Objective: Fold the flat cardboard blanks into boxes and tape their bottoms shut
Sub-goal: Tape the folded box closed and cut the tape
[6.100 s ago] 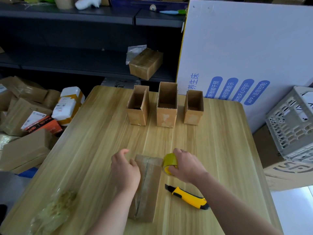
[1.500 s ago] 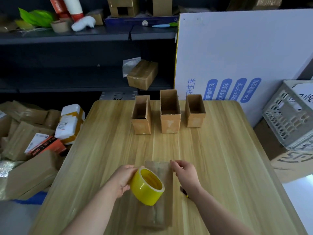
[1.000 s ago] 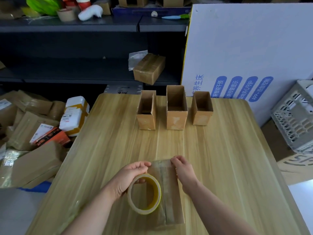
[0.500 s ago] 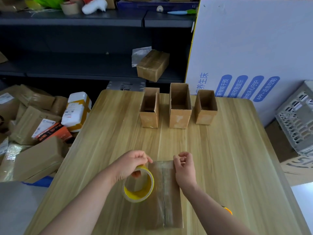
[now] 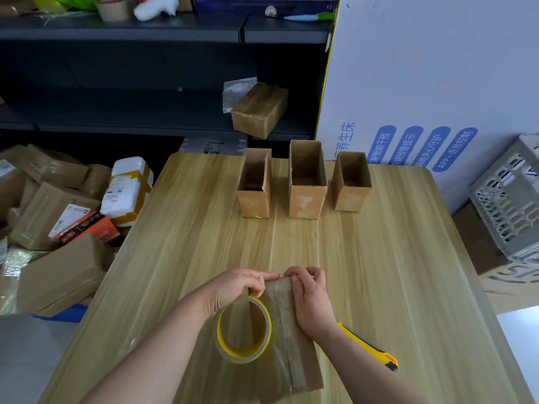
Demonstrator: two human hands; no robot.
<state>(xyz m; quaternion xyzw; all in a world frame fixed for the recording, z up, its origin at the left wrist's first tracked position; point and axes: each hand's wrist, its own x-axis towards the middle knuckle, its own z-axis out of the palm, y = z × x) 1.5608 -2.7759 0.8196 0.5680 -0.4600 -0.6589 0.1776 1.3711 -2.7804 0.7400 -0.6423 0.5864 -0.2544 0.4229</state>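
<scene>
A folded brown cardboard box (image 5: 300,357) lies on the wooden table (image 5: 180,243) with its taped bottom seam facing up. My left hand (image 5: 233,288) grips the top of a yellow-cored roll of clear tape (image 5: 243,330), which stands on edge over the box's left side. My right hand (image 5: 312,301) rests on the box's right side, its fingers curled over the far top edge. Both hands' fingertips meet at that far edge. Three open-topped boxes (image 5: 306,182) stand in a row at the back of the table.
A yellow and black utility knife (image 5: 370,348) lies right of the box, partly under my right forearm. A big white board (image 5: 437,83) leans behind the table. A grey plastic crate (image 5: 510,205) sits at the right. Cardboard parcels (image 5: 52,223) pile up on the floor at the left.
Over the last six seconds the tape roll passed from my right hand to my left. My right hand has slid up to the box's far edge, and both hands now meet there.
</scene>
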